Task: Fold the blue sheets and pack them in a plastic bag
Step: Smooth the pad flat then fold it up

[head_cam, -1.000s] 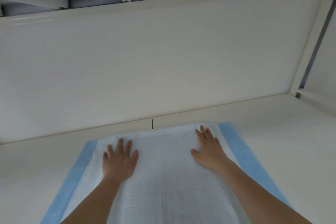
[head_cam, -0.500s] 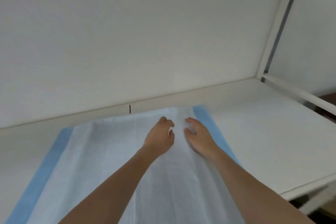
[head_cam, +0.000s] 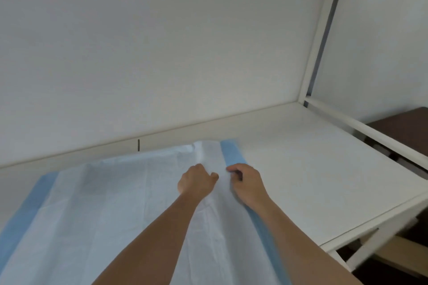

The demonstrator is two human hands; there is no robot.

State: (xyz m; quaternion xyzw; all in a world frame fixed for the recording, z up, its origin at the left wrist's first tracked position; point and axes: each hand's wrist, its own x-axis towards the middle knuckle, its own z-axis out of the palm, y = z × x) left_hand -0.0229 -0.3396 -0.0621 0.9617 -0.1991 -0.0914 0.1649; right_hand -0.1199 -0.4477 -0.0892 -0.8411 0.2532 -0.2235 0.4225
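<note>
A large sheet point(head_cam: 115, 203), white in the middle with blue borders on its left and right sides, lies spread over the white table point(head_cam: 312, 180). My left hand point(head_cam: 196, 180) is curled into a pinch on the white part near the sheet's right side. My right hand point(head_cam: 247, 183) pinches the sheet just beside the right blue border point(head_cam: 231, 152). The two hands are close together, a small gap apart. The cloth bunches up slightly beyond them. No plastic bag is in view.
A white back panel point(head_cam: 162, 65) rises behind the table. A white frame post and rail point(head_cam: 347, 120) bound the table's right end. Dark brown furniture point(head_cam: 403, 127) stands beyond the rail. The table's front edge point(head_cam: 370, 222) runs at the right.
Both hands moved from flat and apart on the sheet to close together near its right side, and their fingers have curled into pinches on the cloth. The view has shifted right.
</note>
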